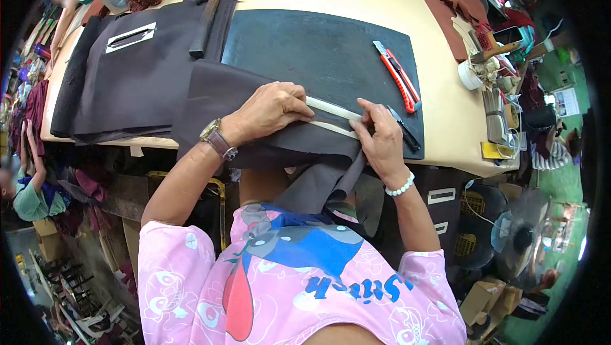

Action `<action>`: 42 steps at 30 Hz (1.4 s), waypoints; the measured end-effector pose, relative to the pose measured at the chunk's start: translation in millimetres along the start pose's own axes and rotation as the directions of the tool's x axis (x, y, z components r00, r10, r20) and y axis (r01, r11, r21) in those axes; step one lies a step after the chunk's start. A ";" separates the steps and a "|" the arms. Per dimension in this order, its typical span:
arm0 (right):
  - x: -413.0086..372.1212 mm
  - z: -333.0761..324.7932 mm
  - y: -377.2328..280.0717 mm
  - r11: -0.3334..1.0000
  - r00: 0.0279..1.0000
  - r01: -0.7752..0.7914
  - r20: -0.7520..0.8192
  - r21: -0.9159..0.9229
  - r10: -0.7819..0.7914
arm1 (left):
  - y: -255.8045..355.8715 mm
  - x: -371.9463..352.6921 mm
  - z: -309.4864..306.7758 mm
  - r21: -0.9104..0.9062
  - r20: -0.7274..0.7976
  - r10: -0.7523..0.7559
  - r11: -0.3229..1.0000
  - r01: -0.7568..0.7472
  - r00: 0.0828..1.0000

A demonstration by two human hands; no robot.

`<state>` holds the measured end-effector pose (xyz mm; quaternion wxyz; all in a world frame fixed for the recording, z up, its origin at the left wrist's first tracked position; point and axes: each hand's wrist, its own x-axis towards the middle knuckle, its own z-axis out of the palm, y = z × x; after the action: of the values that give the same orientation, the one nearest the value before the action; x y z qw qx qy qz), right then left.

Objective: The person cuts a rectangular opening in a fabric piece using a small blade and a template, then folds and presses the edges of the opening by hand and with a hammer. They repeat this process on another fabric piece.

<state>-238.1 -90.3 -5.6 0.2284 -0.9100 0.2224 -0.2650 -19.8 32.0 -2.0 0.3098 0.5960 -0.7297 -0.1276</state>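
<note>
Dark fabric point(223, 94) lies over the front edge of the black cutting mat point(299, 46) and hangs down past the table. A pale strip point(332, 108) runs along the fabric between my hands. My left hand point(273, 110), wearing a watch at the wrist, pinches the fabric at the strip's left end. At the strip's right end, my right hand point(377, 130) has thumb and forefinger closed on the strip. Right of it on the mat are a red cutter point(400, 81) and a black tool point(407, 130).
Stacked dark fabric point(140, 78) fills the table's left side, with a white-framed piece point(130, 37) and a dark bar point(205, 27) on it. A white cup point(470, 75) and a brush point(496, 52) are at the right edge. Another person point(38, 186) is at far left.
</note>
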 end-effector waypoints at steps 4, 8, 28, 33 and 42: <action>4.1 1.7 -4.4 0.984 0.999 0.039 0.039 -0.173 -0.033 | -1.9 -0.7 1.8 0.007 -0.026 0.018 1.000 -0.018 0.999; 8.6 19.3 -8.5 0.947 0.994 0.087 0.086 -0.310 -0.063 | -6.5 -1.2 4.3 -0.006 -0.029 0.066 0.998 -0.067 0.997; 42.2 79.9 -47.3 0.933 0.979 0.120 0.197 -0.340 -0.054 | -15.2 -33.0 -21.1 0.139 -0.175 -0.157 0.973 0.182 0.972; 43.1 63.4 -40.9 0.962 0.953 0.165 0.286 -0.216 -0.099 | -3.5 -44.0 -15.5 0.293 -0.319 -0.138 0.926 0.237 0.938; 97.2 72.2 -74.1 0.991 0.923 0.078 0.366 0.111 -0.114 | 28.3 -53.7 11.2 0.258 -0.551 -0.252 0.855 0.450 0.795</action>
<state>-101.0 -60.9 16.4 0.2956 -0.9418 0.1174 -0.1088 -43.7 88.2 -11.1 0.3370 0.7835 -0.5089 0.1165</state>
